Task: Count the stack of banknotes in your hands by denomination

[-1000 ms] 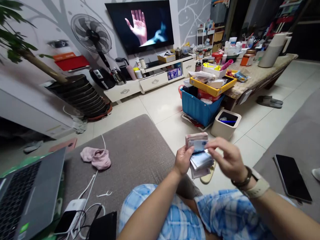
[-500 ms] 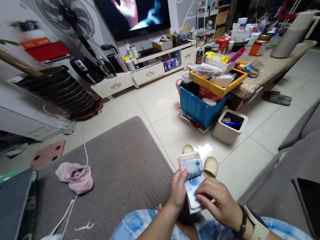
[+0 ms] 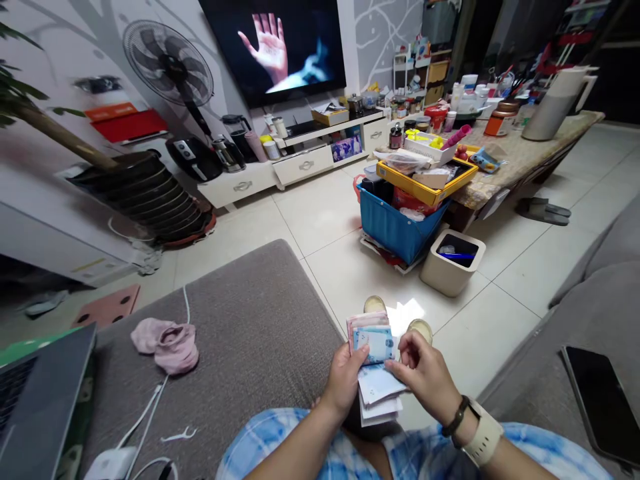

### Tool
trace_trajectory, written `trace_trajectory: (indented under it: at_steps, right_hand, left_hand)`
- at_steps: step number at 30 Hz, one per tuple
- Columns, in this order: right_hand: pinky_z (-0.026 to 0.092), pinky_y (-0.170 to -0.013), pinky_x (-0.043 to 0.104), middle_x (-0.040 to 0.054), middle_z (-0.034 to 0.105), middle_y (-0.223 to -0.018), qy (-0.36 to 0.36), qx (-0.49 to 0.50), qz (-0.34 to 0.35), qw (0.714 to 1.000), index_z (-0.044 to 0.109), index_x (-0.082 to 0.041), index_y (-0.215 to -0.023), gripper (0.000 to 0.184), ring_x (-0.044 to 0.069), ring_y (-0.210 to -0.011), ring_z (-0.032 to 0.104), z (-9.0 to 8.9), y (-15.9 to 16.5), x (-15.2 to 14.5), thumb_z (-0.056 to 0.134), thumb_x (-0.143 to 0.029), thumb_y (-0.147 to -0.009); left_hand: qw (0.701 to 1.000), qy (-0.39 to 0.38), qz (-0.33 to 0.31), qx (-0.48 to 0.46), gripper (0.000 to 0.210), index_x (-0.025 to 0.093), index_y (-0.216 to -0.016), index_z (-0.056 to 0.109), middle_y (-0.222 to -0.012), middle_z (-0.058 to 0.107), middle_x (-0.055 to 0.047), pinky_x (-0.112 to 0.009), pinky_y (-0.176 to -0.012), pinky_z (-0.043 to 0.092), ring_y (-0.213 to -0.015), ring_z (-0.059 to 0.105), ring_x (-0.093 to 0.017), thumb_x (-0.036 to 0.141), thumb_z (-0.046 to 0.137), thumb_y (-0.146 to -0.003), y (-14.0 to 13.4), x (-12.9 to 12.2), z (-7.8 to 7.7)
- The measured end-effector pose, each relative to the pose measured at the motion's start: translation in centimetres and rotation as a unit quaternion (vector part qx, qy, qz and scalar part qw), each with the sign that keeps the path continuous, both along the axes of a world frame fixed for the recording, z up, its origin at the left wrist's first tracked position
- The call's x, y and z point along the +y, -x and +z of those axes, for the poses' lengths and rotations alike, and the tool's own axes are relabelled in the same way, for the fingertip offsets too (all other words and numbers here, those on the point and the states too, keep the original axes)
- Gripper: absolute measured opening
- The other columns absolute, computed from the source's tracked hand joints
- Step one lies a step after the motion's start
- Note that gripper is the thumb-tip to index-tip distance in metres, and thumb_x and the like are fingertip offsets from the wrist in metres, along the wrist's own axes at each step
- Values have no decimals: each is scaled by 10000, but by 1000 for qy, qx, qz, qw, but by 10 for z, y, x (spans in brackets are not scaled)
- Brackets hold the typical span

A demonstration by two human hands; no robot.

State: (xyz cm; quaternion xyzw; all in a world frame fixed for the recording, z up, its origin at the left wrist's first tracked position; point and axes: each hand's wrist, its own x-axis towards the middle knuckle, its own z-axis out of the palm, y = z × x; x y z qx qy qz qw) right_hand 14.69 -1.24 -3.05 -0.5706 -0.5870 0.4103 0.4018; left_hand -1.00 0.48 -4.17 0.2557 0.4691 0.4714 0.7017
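My left hand (image 3: 345, 377) is closed around a wad of banknotes (image 3: 367, 323), its thumb pressed on a blue note at the front. Pinkish notes stand behind that blue one. Below the thumb, pale bluish-white notes (image 3: 380, 383) fan downward over my lap. My right hand (image 3: 425, 373), wearing a dark bracelet and a pale watch (image 3: 484, 433) at the wrist, has its fingers curled. Its thumb and a fingertip pinch the right edge of the notes, close to the fold; how many it grips is hidden.
A grey ottoman (image 3: 250, 333) lies to the left with a pink cloth (image 3: 167, 345), cables and a laptop (image 3: 45, 400). A phone (image 3: 603, 407) rests on the sofa at right. Ahead are slippers (image 3: 374, 305), a beige bin (image 3: 450, 273), a blue basket (image 3: 400, 227) and a cluttered table (image 3: 540, 143).
My right hand has moved up along the notes, from the lower pale ones to the blue note's edge. The lower notes now fan out more. The view has tilted upward.
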Motion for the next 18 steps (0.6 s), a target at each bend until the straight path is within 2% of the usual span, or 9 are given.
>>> trace_trajectory:
  at_steps: [4, 8, 12, 18]
  right_hand:
    - [369, -499, 226, -54, 461, -594, 41, 81, -7, 996, 470, -205, -826, 307, 115, -534, 436, -10, -2, 4, 693, -358, -681]
    - [358, -500, 233, -37, 464, -591, 41, 92, -28, 995, 508, -194, -749, 278, 121, -540, 423, -22, -7, 11, 673, -409, -690]
    - [359, -523, 241, -21, 478, -587, 34, 93, -21, 995, 530, -178, -660, 272, 127, -558, 425, -30, -10, 15, 655, -415, -705]
    - [398, -548, 250, 1, 523, -636, 36, 144, -2, 989, 549, -165, -676, 287, 137, -595, 470, -30, -8, 13, 621, -436, -740]
  left_hand:
    - [999, 15, 35, -34, 327, 133, -861, 651, -763, 686, -72, -313, -664, 479, -691, 634, -206, 328, 732, -611, -10, -3, -16]
    - [998, 15, 36, -52, 351, 122, -863, 655, -737, 682, -67, -313, -691, 474, -700, 633, -203, 309, 750, -581, -19, 1, -27]
    - [998, -1, 31, -61, 338, 121, -863, 651, -745, 678, -59, -305, -711, 466, -701, 625, -186, 296, 748, -591, -20, 2, -32]
    - [996, 11, 41, -74, 344, 118, -830, 648, -672, 663, -41, -281, -649, 459, -627, 611, -167, 349, 743, -595, -20, 2, -33]
